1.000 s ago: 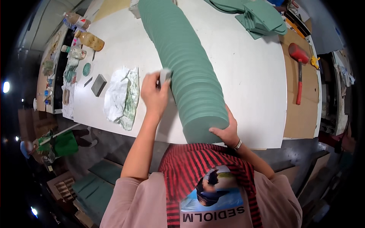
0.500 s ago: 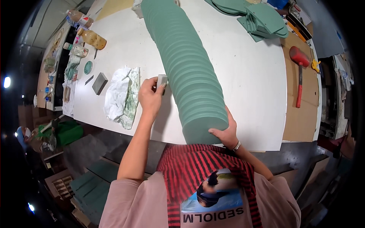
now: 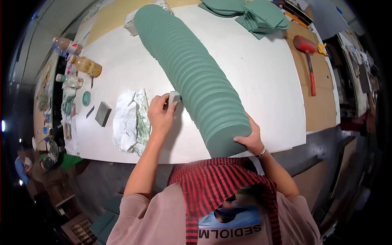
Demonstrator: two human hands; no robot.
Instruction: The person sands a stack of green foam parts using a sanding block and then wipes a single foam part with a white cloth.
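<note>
A long row of round green discs lies overlapped across the white table, slanting from the far left to the near edge in front of me. My left hand pinches a small grey rectangular block between thumb and fingers, at the left side of the row. Whether the block touches the disc edges I cannot tell. My right hand grips the nearest disc of the row, thumb on its face and fingers around the right side, partly hidden. Left of my left hand lies a crumpled white cloth with green stains.
Another grey block and a round green dish lie at the left, below several bottles. Flat green pieces are piled at the far right. A red mallet rests on brown board at the right.
The whole view has shifted, showing more of the row's far end. Both hands keep their holds, the left on the grey block beside the row, the right on the nearest disc.
</note>
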